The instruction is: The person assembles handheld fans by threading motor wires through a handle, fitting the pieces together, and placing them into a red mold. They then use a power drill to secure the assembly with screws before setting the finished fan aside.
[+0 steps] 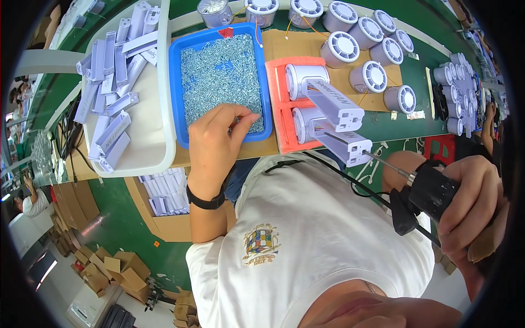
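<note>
The green work table point(415, 128) runs across the view, and on it, beyond the person's left hand point(214, 143), sits a white tray point(149, 143) heaped with pale lilac plastic housings point(109, 82); it lies just to the outer side of that hand. Directly under the hand's fingertips is the blue tray point(176, 76) filled with small silvery screws point(219, 71); the thumb and forefinger are pressed together over the near edge of the heap, pinching at the screws, though whether one is actually caught between them cannot be told. Just inward of that hand stands a pink foam jig point(280, 123) holding two white cylindrical fan units point(299, 76), each with a lilac housing point(334, 104) laid across it and coloured wires showing at the join. Beyond the jig, well away from either grip, more than a dozen finished-looking round fans point(367, 76) stand in rows on cardboard. The right hand point(474, 203) is wrapped firmly about a black electric screwdriver point(432, 191), whose thin bit point(391, 167) points toward the nearer housing's end point(353, 146) and stops just short of it. By the look of things the two units in the jig are fitted together but not yet screwed down, while a good stock of loose housings remains to be worked through.
</note>
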{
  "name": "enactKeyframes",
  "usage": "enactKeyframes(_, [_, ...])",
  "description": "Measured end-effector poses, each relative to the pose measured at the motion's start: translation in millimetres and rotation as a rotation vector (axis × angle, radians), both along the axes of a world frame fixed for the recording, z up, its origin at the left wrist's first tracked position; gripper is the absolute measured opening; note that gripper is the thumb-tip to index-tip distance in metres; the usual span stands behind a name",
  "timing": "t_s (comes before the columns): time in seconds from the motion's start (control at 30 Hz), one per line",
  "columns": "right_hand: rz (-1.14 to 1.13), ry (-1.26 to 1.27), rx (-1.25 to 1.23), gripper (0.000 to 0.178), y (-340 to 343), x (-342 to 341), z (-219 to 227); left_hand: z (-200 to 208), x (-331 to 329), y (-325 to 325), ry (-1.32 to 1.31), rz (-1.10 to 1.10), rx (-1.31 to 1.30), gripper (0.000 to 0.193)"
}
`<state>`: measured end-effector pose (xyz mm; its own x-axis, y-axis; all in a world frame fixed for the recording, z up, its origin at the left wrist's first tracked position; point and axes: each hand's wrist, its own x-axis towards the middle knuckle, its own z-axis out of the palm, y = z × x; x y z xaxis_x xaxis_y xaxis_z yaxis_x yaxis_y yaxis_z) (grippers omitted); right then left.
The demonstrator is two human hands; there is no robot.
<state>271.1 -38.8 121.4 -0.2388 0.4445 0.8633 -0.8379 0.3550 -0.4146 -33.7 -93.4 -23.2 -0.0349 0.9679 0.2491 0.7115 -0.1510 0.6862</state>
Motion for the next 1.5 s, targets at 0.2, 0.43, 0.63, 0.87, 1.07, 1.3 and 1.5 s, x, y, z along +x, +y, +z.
enactKeyframes(0.2, [0.009,0.002,0.004,0.017,3,7,-4,-4,19,8,-0.126,-0.211,0.312,0.015])
enactKeyframes(0.43, [0.027,-0.015,-0.014,0.016,9,12,-14,-13,46,15,-0.174,-0.317,0.411,0.024])
enactKeyframes(0.63, [0.098,0.008,0.035,0.021,16,11,-19,-18,52,16,-0.190,-0.313,0.451,0.029])
enactKeyframes(0.87, [0.098,-0.048,0.009,0.026,14,7,-18,-13,50,17,-0.194,-0.403,0.489,0.029])
enactKeyframes(1.07, [0.090,-0.079,0.002,0.027,12,3,-18,-9,46,14,-0.138,-0.449,0.486,0.030])
enactKeyframes(1.3, [0.078,-0.117,0.008,0.027,10,0,-15,-4,44,14,-0.057,-0.506,0.469,0.034])
enactKeyframes(1.5, [0.062,-0.196,0.022,0.028,3,-2,-11,-13,42,11,-0.082,-0.443,0.467,0.032])
